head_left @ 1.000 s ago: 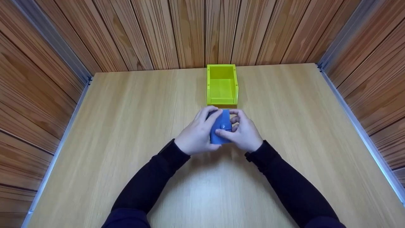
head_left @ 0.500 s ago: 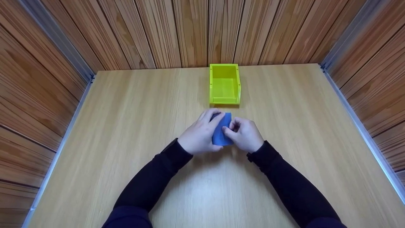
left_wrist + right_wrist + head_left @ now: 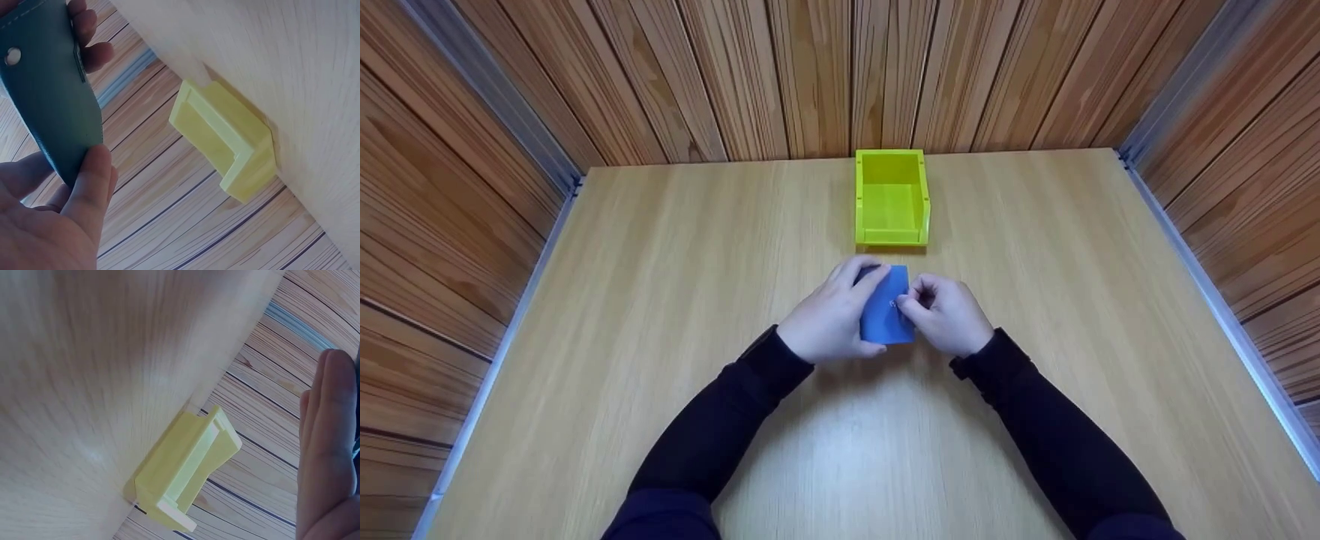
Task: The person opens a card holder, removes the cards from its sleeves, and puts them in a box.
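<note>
A blue wallet [image 3: 883, 319] with stitched edges is held above the table in front of me. My left hand [image 3: 826, 316] grips it from the left, its fingers and thumb at the wallet's edges. My right hand [image 3: 952, 316], fingers curled, pinches at the wallet's right side; the exact part it pinches is hidden. A round metal snap [image 3: 12, 56] shows on the wallet's face in the left wrist view. The right wrist view shows only part of the right hand [image 3: 329, 450], with the wallet mostly out of frame.
Just beyond the hands, a yellow open-front bin [image 3: 891, 238] stands on the wooden table [image 3: 697, 247] near the back wall. Wood-plank walls [image 3: 810, 75] with grey metal corner strips enclose the table on its sides and back.
The strap that lay across the wallet's front with its snap has come away, leaving the blue face bare. My right fingers have curled tighter and shifted slightly right; the left hand keeps its grip.
</note>
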Demonstrator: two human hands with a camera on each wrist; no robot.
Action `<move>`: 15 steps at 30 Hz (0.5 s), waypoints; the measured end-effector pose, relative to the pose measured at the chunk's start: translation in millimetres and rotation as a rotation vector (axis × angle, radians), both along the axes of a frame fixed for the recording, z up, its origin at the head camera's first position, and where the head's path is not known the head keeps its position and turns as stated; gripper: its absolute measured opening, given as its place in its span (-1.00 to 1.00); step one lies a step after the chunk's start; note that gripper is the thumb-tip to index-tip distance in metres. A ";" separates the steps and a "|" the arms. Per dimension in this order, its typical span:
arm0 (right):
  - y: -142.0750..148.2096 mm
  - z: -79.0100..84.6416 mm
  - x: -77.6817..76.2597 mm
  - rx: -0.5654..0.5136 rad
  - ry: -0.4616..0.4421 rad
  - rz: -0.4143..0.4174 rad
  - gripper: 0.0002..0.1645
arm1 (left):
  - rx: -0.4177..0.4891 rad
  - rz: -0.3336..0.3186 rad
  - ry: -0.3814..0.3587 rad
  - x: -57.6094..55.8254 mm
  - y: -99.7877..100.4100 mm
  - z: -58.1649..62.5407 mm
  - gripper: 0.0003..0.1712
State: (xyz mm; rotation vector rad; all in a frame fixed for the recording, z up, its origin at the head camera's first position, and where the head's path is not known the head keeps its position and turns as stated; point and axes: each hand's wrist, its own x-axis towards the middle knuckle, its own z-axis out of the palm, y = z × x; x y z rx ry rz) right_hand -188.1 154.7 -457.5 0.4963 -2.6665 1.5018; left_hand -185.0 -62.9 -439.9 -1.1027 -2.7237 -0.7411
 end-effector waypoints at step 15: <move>19.2 14.8 -5.9 -0.396 -0.312 0.082 -0.83 | -0.028 0.063 -0.112 -1.9 -6.8 6.0 0.46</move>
